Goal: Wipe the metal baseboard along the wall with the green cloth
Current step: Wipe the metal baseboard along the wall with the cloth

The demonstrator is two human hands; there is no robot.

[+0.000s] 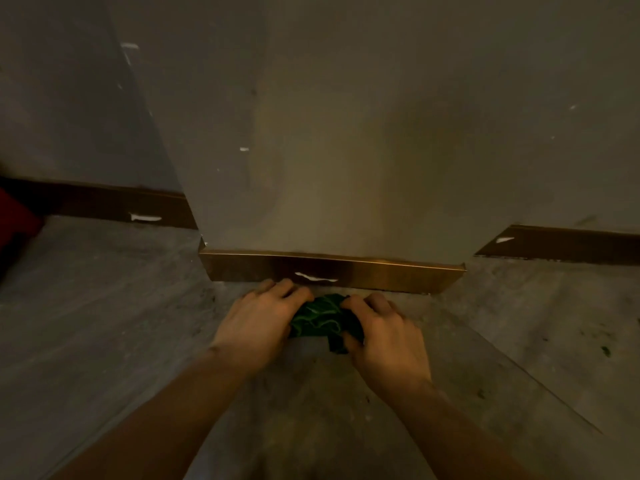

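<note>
Gripping the bunched green cloth (320, 318) from both sides, the left hand (263, 320) and right hand (384, 332) are pressing it to the floor (104, 306) at frame centre, just below the white-smeared metal baseboard (381, 275).

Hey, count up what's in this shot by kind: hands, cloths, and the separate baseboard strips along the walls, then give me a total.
Hands: 2, left hand and right hand
Green cloth: 1
Baseboard strips: 3, left strip, middle strip, right strip
Total: 6
</note>
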